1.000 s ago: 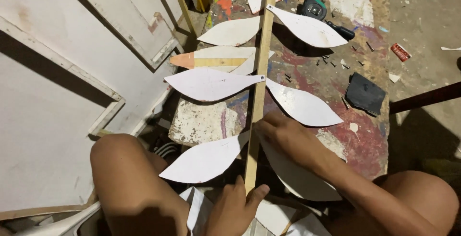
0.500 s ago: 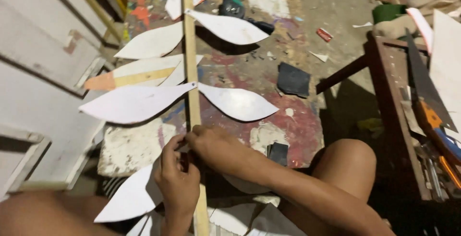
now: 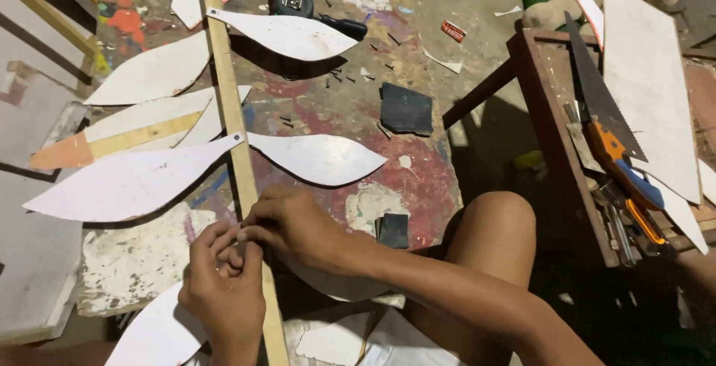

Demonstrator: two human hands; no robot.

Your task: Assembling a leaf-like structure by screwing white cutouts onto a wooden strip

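I have both hands meeting on the wooden strip (image 3: 231,124), which lies lengthwise on the paint-stained surface (image 3: 418,180). My left hand (image 3: 220,291) pinches something too small to identify; my right hand (image 3: 298,228) presses closed beside it. I judge a white leaf cutout (image 3: 317,159) is being fixed; the next move needs steady alignment.

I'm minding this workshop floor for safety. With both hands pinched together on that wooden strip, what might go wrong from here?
1. Small dark nails lie scattered on the paint-stained board near the person's bare knee; kneeling or reaching could mean a prick.
2. A handsaw lies on the stool beside that knee; a bump might knock it down.
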